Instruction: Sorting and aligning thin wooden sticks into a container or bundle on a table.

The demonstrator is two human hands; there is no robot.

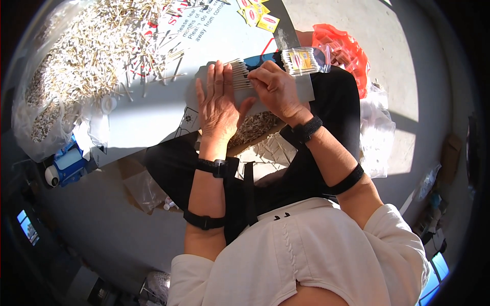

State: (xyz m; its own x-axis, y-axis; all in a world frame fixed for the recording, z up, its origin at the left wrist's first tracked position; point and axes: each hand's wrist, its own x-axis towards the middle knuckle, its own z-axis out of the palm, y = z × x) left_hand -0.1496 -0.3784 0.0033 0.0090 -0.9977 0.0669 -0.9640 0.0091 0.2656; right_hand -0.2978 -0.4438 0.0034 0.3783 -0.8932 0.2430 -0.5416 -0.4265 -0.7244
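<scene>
A row of cotton swabs (239, 76) lies side by side at the table's near edge, between my two hands. My left hand (219, 104) rests flat along the left end of the row, fingers stretched out and thumb apart. At the other end, my right hand (275, 89) is closed, with its fingers curled against the swab tips; what they pinch, if anything, is hidden. Just beyond the right hand lies a clear bag of swabs (302, 61) with a yellow label.
A large heap of loose swabs (102, 46) covers the table's left side, partly in a clear bag. Yellow cards (260, 15) lie at the far edge. More swabs (255, 128) sit below my hands. A red plastic bag (347, 53) stands to the right.
</scene>
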